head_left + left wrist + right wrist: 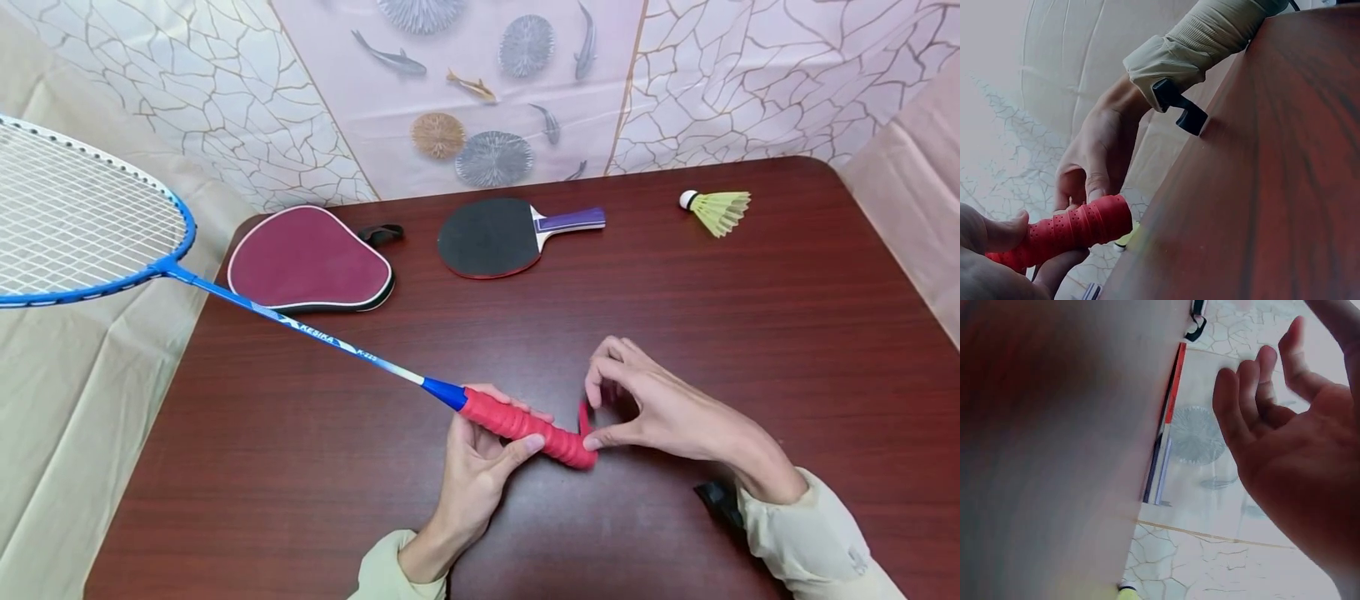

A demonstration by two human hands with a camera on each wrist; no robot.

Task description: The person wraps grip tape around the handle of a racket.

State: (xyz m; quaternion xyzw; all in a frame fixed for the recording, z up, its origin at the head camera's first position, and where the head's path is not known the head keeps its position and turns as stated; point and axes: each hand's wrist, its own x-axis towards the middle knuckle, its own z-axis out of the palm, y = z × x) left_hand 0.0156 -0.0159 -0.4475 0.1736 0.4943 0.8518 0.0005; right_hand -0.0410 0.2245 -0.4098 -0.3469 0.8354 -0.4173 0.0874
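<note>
A blue badminton racket (315, 333) slants across the head view, its handle wrapped in perforated red grip tape (517, 421). My left hand (476, 479) holds the handle from below, thumb along its near side and fingers behind it. At the butt end is my right hand (667, 408), its thumb by the tape and its other fingers bent and apart from the thumb. A short red strip (583, 419) of tape stands up there, close to the fingertips. In the right wrist view the right hand (1297, 437) has loosely bent fingers, with nothing visible between them.
Along the back of the dark wooden table (300, 500) lie a maroon paddle case (307, 258), a black table tennis paddle (491, 237) and a yellow shuttlecock (720, 210). Patterned cloth (225, 92) hangs behind. The racket head extends past the table's left edge.
</note>
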